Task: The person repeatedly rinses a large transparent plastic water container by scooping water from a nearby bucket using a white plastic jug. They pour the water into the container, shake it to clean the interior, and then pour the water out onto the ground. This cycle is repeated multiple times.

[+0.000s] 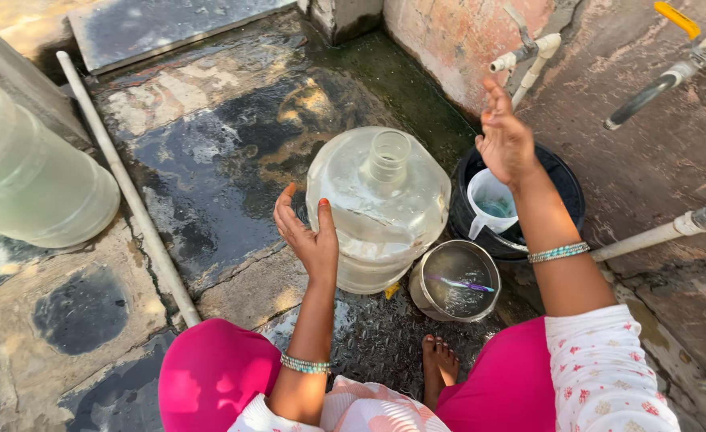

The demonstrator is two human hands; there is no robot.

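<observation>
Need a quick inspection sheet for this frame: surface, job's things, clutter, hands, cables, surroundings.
Surface: wet stone floor, dark patches.
Job's things: large clear water jug, upright, uncapped.
Clutter: black bucket holding a white mug; steel pot with water and a purple toothbrush; second jug lying at left.
Hands: left hand open against the jug's side; right hand open, raised toward the tap.
Cables: nothing seen.
Surroundings: worn wall, white pipes.
</observation>
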